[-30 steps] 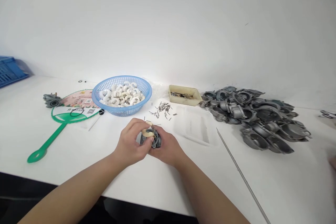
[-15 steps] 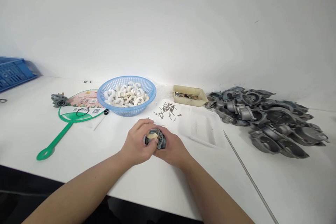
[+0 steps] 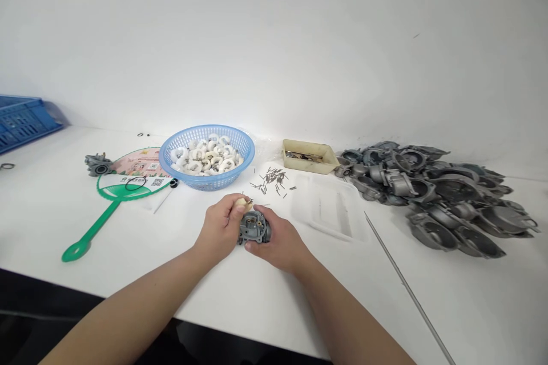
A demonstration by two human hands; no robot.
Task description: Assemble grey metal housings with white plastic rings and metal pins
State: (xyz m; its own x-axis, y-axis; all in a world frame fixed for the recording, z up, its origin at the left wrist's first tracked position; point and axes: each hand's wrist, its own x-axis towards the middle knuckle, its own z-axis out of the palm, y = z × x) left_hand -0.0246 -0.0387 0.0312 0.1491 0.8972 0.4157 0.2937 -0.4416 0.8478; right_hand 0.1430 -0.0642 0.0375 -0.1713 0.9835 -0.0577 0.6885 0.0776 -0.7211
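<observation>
White counter [image 3: 51, 222] carrying a heap of metal castings [image 3: 432, 194] at right and a blue basket [image 3: 206, 183] of white rings [image 3: 205, 155] at centre. Right hand [image 3: 278, 241] closed around a carburetor [image 3: 253, 227] near the counter's front, face up, long axis across the view. Left hand [image 3: 220, 227] pinches a cream part [image 3: 243, 202] just beside the carburetor's far edge.

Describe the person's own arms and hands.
Both arms are bare from the forearm down: the left forearm and right forearm show no sleeve. The left hand and right hand wear no gloves, and no ring, watch or bracelet is visible.
</observation>
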